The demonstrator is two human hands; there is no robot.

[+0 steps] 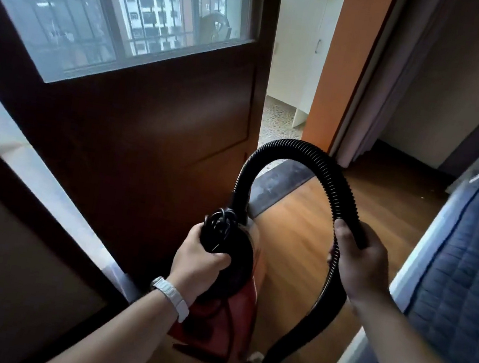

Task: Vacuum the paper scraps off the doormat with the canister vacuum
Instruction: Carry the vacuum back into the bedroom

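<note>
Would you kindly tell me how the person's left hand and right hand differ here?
The left hand grips the black top of the red canister vacuum; the right hand grips its black ribbed hose. A white watch sits on the wrist behind the left hand, none behind the right hand. Both hands curl round parts of one vacuum.

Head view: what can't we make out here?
1. Hose end and nozzle: head view, lost in shadow at the bottom edge.
2. Canister vacuum: head view, largely covered by the left hand and wrist.
3. Paper scraps: none resolvable; dark strip at the doorway may be the doormat, too dim.
</note>
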